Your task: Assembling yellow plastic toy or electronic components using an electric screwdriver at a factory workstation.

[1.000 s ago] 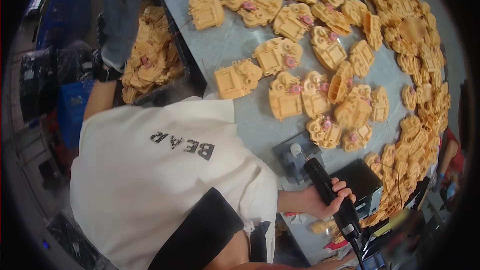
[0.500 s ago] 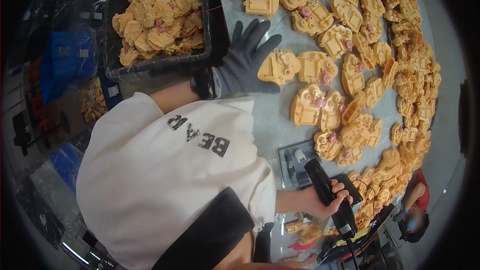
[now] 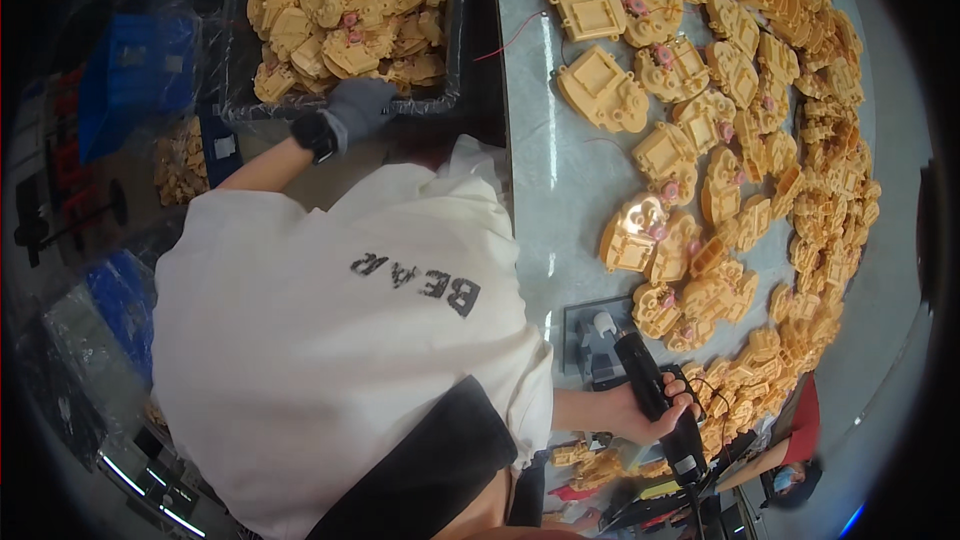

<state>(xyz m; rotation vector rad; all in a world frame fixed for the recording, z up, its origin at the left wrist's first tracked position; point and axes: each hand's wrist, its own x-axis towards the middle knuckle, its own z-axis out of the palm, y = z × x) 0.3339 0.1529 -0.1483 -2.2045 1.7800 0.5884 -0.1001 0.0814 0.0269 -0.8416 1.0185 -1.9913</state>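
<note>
My left hand (image 3: 358,110), in a grey glove, is at the near rim of a black bin (image 3: 450,85) heaped with tan plastic housings (image 3: 345,15). Its fingers are hidden or blurred against the rim and the pile, so what they hold, if anything, does not show. A black powered screwdriver (image 3: 642,370) is gripped in my bare right hand (image 3: 650,410), its pale tip over a small dark fixture (image 3: 590,345) on the table. Several more tan housings with red round pieces and thin wires lie on the grey tabletop, among them one tan housing (image 3: 603,88) near the table's left edge.
Dense rows of tan housings (image 3: 825,160) line the table's far right side. A blue crate (image 3: 140,85) stands at the left, with more tan parts beside it. Another person in a red sleeve (image 3: 803,415) is at the lower right.
My left hand has gone from the table leftward to the bin. One tan housing near it has shifted and turned. The view has swung slightly; my right hand still grips the screwdriver.
</note>
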